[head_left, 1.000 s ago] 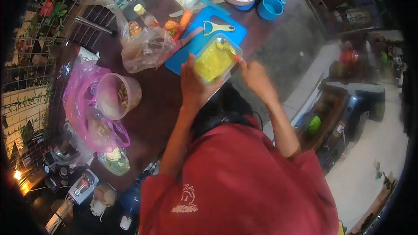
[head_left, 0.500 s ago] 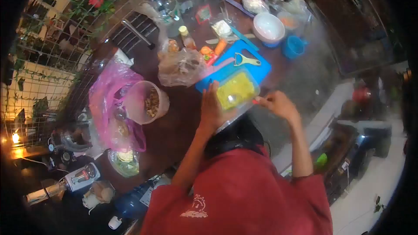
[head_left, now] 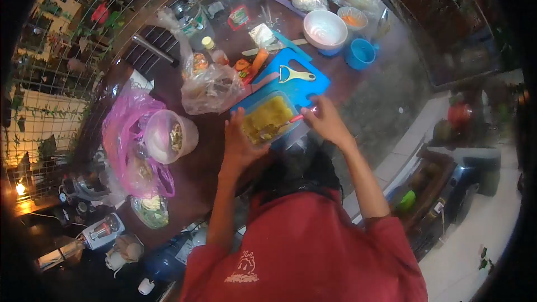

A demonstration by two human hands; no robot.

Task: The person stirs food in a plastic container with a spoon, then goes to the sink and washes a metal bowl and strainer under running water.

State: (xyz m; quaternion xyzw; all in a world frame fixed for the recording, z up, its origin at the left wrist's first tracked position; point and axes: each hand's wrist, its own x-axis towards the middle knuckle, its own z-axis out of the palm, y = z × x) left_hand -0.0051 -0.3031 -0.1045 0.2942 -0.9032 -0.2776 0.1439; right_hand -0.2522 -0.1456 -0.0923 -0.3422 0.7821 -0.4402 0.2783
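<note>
My left hand point(head_left: 241, 140) is closed on the near left side of a clear plastic container point(head_left: 293, 106) with yellow-green food point(head_left: 268, 114) in it. Pinched in my right hand point(head_left: 327, 122) is a red-handled utensil point(head_left: 297, 118). Its thin far end reaches over the container's right side into the food; I cannot make out the shape of its tip. Just beyond the container lies a blue cutting board point(head_left: 306, 87), bearing a peeler point(head_left: 296, 74) with a pale handle and a pink-bladed knife point(head_left: 265, 82).
Left of my hands stand a clear tub point(head_left: 187, 134) with chopped food and a pink plastic bag point(head_left: 120, 128). A clear bag point(head_left: 207, 92), carrot point(head_left: 259, 60), white bowl point(head_left: 325, 29) and blue cup point(head_left: 361, 53) are farther back. The table's right edge borders the floor.
The view has shifted, with the table things lower left in it. The utensil's end has moved from beside the container's right edge to over the food, and the container is tilted differently.
</note>
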